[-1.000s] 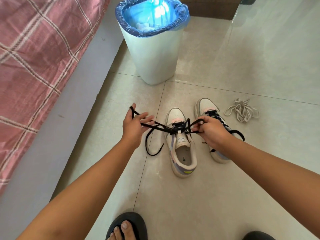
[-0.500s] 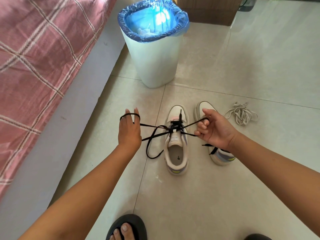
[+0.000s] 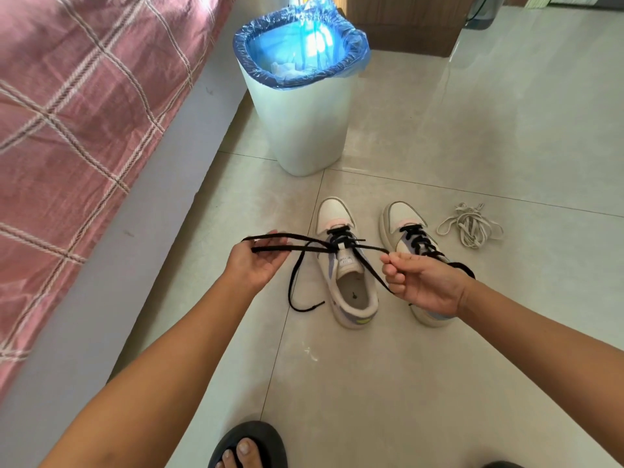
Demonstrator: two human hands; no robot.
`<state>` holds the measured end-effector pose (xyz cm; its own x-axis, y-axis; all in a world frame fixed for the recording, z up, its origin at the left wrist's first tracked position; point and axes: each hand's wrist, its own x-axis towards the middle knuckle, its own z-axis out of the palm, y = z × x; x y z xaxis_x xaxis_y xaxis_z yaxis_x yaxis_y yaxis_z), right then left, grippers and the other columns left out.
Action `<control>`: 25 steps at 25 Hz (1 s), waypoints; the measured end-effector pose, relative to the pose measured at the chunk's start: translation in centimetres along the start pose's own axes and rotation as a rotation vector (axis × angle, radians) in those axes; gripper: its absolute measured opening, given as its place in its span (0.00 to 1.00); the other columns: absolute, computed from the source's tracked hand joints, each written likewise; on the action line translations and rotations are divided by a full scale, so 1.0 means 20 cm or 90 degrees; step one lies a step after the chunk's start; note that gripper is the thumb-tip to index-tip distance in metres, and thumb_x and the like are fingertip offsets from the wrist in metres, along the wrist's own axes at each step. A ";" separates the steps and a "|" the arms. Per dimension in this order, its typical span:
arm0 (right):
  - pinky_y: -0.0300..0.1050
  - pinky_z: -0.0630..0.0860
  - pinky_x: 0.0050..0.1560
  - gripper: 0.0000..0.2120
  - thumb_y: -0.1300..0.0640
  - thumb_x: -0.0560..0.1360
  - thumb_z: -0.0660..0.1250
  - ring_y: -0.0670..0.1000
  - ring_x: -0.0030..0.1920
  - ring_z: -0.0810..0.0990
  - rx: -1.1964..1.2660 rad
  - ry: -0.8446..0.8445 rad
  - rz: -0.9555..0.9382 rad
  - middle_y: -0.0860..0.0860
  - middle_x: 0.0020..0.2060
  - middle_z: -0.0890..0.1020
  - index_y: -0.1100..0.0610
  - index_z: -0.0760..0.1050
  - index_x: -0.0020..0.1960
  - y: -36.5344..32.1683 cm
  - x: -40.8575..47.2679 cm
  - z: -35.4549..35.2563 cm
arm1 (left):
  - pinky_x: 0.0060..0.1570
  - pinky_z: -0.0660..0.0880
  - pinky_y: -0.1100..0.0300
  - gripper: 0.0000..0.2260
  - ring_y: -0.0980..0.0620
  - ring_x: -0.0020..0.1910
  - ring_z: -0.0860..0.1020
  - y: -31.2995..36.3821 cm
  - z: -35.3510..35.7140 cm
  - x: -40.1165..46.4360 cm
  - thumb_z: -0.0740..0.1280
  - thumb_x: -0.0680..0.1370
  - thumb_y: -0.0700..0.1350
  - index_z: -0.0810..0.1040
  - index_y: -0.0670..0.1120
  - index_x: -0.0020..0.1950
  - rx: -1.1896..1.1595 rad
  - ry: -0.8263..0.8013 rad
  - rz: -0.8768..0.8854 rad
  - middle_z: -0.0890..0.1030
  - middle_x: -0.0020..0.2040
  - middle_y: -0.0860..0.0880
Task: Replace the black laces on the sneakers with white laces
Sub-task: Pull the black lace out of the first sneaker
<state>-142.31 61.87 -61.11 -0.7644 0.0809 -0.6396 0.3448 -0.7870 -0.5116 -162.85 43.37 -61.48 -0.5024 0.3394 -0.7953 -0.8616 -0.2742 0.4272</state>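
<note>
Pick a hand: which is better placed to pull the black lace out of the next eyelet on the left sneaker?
Right hand, probably. It pinches one taut strand of the black lace close beside the left white sneaker. The left hand sits farther out, holding a loop.

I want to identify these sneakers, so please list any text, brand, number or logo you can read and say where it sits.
Nothing can be read.
Tongue label of the left sneaker: small dark print, too blurred to read.
Right sneaker, bin, white laces: no text visible.
</note>
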 end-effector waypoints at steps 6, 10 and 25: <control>0.34 0.56 0.17 0.13 0.53 0.80 0.57 0.43 0.17 0.56 -0.141 0.063 -0.008 0.46 0.17 0.61 0.59 0.76 0.55 -0.05 0.05 0.01 | 0.41 0.79 0.50 0.20 0.46 0.33 0.78 0.10 0.05 0.02 0.49 0.81 0.44 0.76 0.35 0.44 -0.125 0.000 0.084 0.80 0.36 0.41; 0.36 0.65 0.23 0.09 0.57 0.81 0.55 0.45 0.22 0.63 -0.047 0.090 -0.010 0.49 0.24 0.67 0.57 0.70 0.45 0.03 0.03 -0.02 | 0.43 0.75 0.54 0.19 0.47 0.29 0.71 0.13 -0.06 0.08 0.46 0.79 0.45 0.71 0.40 0.39 -0.026 0.096 0.052 0.74 0.29 0.44; 0.41 0.72 0.39 0.11 0.59 0.81 0.56 0.46 0.33 0.73 -0.188 0.148 -0.083 0.51 0.34 0.75 0.57 0.73 0.43 -0.04 0.12 0.03 | 0.45 0.70 0.55 0.11 0.44 0.54 0.77 -0.44 0.20 0.01 0.57 0.81 0.44 0.70 0.41 0.61 1.493 -0.077 0.185 0.78 0.57 0.43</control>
<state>-144.81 62.29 -61.83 -0.6804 0.3314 -0.6536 0.4207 -0.5536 -0.7187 -155.71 49.39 -63.73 -0.5041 0.5490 -0.6667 0.6481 0.7507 0.1281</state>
